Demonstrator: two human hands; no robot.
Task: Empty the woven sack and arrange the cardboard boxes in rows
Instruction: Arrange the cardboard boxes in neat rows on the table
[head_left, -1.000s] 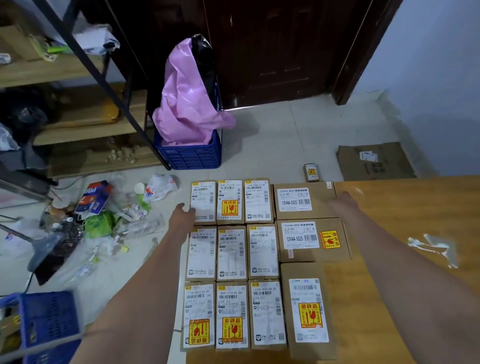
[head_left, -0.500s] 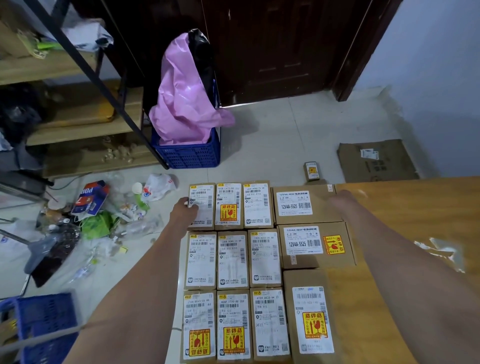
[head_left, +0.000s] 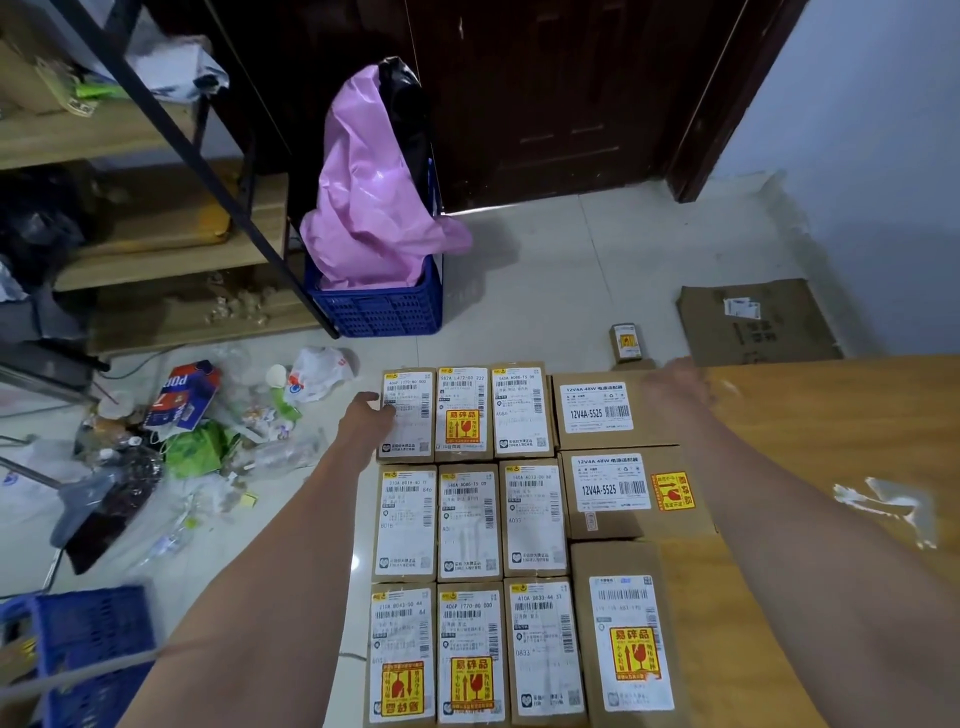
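Several labelled cardboard boxes lie flat on the tiled floor in three rows. Each row has three narrow boxes on the left and one wider box on the right. My left hand (head_left: 366, 421) presses against the left side of the far-left narrow box (head_left: 410, 415), thumb on its label. My right hand (head_left: 675, 384), blurred, rests with straight fingers at the right end of the far wide box (head_left: 597, 410). Both forearms reach forward along the two sides of the block. No woven sack shows in this view.
A wooden board (head_left: 841, 426) lies along the right of the rows. Beyond them sit a small stray box (head_left: 625, 341) and flattened cardboard (head_left: 758, 322). A blue crate (head_left: 382, 312) with a pink bag stands by the door. Litter (head_left: 208, 441) and another blue crate (head_left: 88, 649) lie left.
My left hand has moved right from the bare floor onto the side of the far-left box. My right hand has stayed at the far row's right end.
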